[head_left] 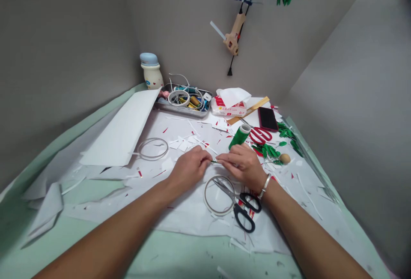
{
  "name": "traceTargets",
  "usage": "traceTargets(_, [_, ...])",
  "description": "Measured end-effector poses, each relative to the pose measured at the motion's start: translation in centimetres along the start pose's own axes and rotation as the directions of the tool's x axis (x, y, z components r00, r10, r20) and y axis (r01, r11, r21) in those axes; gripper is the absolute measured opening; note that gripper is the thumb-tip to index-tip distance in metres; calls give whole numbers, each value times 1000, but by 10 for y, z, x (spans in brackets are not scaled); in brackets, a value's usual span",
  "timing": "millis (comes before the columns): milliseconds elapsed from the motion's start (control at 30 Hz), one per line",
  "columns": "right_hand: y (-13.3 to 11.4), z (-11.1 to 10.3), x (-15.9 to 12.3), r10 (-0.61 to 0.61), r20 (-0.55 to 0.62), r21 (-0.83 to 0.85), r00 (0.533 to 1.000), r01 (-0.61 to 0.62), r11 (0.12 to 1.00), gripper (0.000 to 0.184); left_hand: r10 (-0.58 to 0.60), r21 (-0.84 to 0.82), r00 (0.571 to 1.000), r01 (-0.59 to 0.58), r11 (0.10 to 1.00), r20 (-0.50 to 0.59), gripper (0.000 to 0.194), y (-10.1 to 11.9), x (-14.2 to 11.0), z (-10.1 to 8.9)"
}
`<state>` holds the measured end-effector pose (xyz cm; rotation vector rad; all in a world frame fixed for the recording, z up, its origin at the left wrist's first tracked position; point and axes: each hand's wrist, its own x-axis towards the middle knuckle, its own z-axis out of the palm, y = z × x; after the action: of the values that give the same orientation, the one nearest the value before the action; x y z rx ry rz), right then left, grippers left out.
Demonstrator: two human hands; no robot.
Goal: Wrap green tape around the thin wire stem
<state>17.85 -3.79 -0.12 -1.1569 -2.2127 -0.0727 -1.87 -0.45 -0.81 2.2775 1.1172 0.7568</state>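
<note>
My left hand and my right hand meet above the paper-strewn table, and their fingertips pinch a thin green stem. Most of its length is hidden by my fingers. Just below my hands lie black-handled scissors across a coil of clear wire. A roll of green tape stands beyond my right hand, close to green leaves and red wire loops. A small wooden ball rests to the right. A silver bangle circles my right wrist.
A metal tray of wires and spools and a cream bottle stand in the far corner. Nearby are a tissue pack, wooden ruler and phone. A glue gun hangs on the wall. Paper scraps litter the table.
</note>
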Motion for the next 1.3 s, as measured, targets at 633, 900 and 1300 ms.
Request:
traceTargets(633, [-9,8,0,-115,82,-72,990,121,990,21,-234,-259,964,195,946,-128,17,-3,6,-3])
traceTargets(900, [7,0,0,141,-63,126,988,-132,983,20,91,-183,987,-66,981,129,19,7,0,-1])
traceTargets(1300, [-8,13,-1,-75,133,-72,988,85,994,20,-340,-502,940,273,821,-44,21,2,7,-3])
